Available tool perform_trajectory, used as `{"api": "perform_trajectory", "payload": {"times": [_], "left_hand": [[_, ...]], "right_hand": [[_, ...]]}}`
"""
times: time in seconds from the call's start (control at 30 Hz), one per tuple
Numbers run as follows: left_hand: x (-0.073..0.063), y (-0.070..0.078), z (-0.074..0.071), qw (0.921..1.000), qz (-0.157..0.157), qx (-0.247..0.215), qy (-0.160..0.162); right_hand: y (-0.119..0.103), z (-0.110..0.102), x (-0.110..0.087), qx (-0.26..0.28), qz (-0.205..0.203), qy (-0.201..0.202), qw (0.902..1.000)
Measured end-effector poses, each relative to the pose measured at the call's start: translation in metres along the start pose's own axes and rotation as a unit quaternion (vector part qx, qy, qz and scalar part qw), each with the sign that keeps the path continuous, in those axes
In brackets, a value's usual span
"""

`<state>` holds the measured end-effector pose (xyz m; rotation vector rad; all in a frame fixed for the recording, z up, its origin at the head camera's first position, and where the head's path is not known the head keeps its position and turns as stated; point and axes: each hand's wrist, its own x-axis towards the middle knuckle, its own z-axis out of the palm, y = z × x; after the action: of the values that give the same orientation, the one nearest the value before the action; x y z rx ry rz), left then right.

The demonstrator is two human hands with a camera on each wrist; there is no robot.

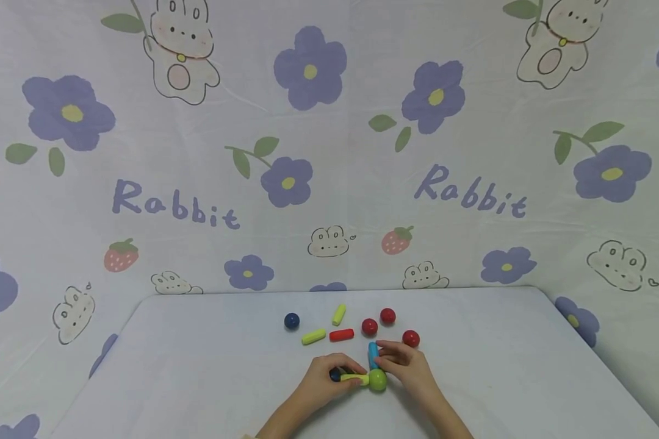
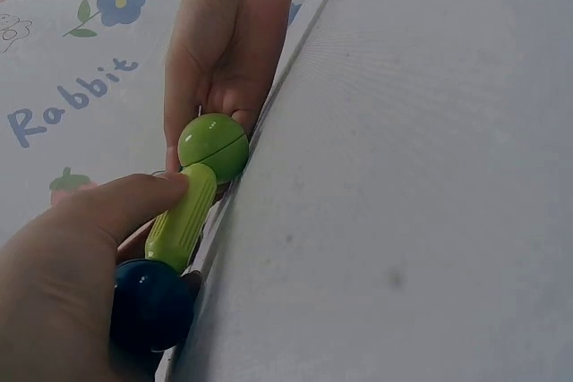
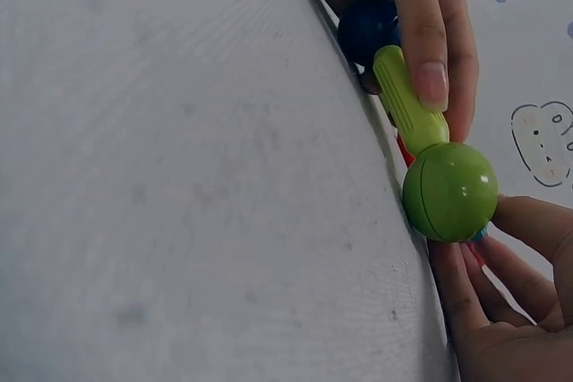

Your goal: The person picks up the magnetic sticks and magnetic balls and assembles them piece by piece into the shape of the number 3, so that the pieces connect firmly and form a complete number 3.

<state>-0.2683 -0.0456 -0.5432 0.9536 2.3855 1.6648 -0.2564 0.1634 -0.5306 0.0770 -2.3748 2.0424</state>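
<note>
My left hand pinches a yellow-green ribbed rod between thumb and fingers. One end of the rod meets a dark blue ball; the other meets a glossy green ball. With thumb and fingertips my right hand holds a light blue rod, whose near end sits against the green ball's far side in the head view. In the right wrist view the green ball hides most of the blue rod.
Beyond the hands lie a dark blue ball, two yellow-green rods, one upright in view and one slanted, and a red rod. Three red balls are to the right, one close past the right fingers. A patterned cloth hangs behind the white table.
</note>
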Motion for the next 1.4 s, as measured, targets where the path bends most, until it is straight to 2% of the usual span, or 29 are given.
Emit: {"api": "perform_trajectory", "payload": {"times": [0.2, 0.43, 0.6, 0.9, 1.17, 1.4], "left_hand": [[0.001, 0.000, -0.002, 0.9995, 0.023, 0.018, -0.004], [0.005, 0.004, -0.002, 0.9995, 0.008, 0.028, -0.011], [0.011, 0.005, -0.001, 0.9994, 0.011, 0.024, -0.021], [0.015, 0.004, 0.001, 0.9976, 0.054, 0.019, -0.037], [0.015, 0.001, 0.002, 0.9983, 0.033, 0.018, -0.044], [0.016, -0.003, 0.003, 0.9989, 0.021, 0.013, -0.040]], "right_hand": [[0.000, 0.002, -0.001, -0.008, 0.003, 0.003, 1.0000], [0.001, 0.003, 0.000, -0.008, 0.012, 0.003, 0.9999], [0.001, 0.002, -0.001, -0.002, 0.011, -0.006, 0.9999], [0.000, 0.002, -0.001, -0.006, 0.011, -0.003, 0.9999], [-0.003, 0.002, -0.002, 0.002, 0.008, 0.012, 0.9999], [-0.008, 0.002, 0.004, 0.028, -0.015, 0.063, 0.9975]]}}
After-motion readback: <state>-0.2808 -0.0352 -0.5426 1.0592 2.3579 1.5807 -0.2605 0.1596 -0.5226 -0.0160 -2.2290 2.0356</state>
